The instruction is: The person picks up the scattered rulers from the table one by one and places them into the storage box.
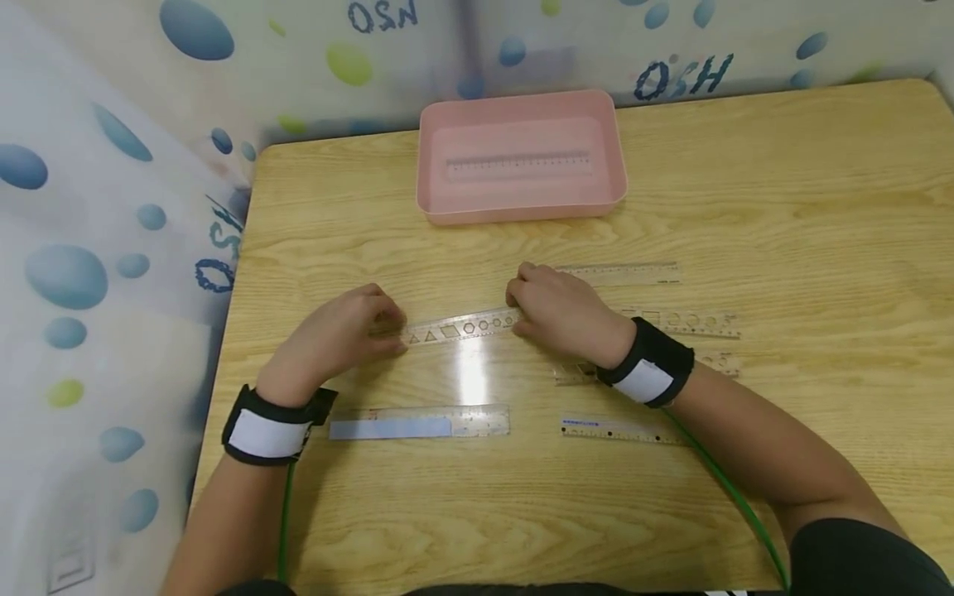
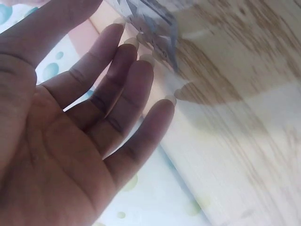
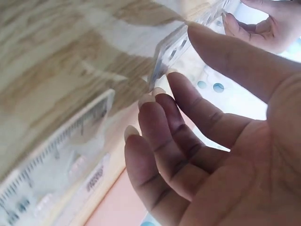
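A clear stencil ruler [image 1: 477,325] with cut-out triangles and hexagons lies between the two hands, slightly slanted. At its left end, the left hand [image 1: 339,335] grips it between thumb and fingers; in the left wrist view that end of the stencil ruler [image 2: 155,30] is by the fingertips. The right hand [image 1: 562,310] pinches the other end, with the thumb on the near edge and the fingers on the far edge. Beyond the right hand lies a plain clear ruler [image 1: 626,273], its left end hidden by the hand. Its graduations show on the ruler [image 3: 56,155] in the right wrist view.
A pink tray [image 1: 522,213] at the back holds a clear ruler [image 1: 517,164]. Two more stencil rulers lie partly under the right arm, one upper [image 1: 693,323], one lower [image 1: 570,375]. Nearer are a blue-striped ruler [image 1: 417,424] and a yellowish ruler [image 1: 619,429]. Patterned curtains [image 1: 97,331] border the table.
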The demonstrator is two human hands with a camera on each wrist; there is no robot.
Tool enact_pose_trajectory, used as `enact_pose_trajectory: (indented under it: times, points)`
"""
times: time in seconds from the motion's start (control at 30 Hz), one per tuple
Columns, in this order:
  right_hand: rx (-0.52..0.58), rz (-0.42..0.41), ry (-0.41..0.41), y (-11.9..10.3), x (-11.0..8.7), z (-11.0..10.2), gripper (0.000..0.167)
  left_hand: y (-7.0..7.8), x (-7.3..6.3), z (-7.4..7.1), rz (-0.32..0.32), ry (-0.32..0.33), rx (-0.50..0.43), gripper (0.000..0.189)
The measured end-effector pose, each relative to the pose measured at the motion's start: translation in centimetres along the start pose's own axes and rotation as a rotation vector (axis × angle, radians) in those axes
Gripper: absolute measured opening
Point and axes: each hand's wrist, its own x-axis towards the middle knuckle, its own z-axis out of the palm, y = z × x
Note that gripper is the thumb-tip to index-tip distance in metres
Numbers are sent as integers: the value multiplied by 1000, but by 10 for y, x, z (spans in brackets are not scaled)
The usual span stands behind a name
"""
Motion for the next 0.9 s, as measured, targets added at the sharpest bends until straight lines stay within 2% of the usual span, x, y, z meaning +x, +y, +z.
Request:
enact_pose_trajectory:
  times: [0.2, 0.4, 0.43, 0.53, 0.63, 0.7, 0.8, 0.9]
  points:
    - [45, 13, 22, 3, 1, -1, 25, 4, 0, -1, 5, 7, 13, 32]
    - [104, 2, 12, 7, 3, 0, 34, 5, -2, 2, -15, 1, 9, 28]
    - [113, -4, 8, 8, 3, 0, 33, 6, -3, 3, -13, 3, 5, 26]
    - [145, -30, 6, 12, 4, 0, 15, 7, -6, 7, 11, 19, 17, 20]
    - [219, -66, 11, 18, 3, -4, 13, 9, -9, 10, 53, 47, 57, 21]
    - [297, -71, 12, 24, 2, -10, 13, 10, -11, 11, 85, 80, 89, 29]
    - [411, -54, 44, 32, -2, -20, 10, 13, -11, 11, 132, 144, 128, 45]
    - [457, -43, 87, 38, -6, -29, 16, 16, -8, 8, 181, 219, 161, 49]
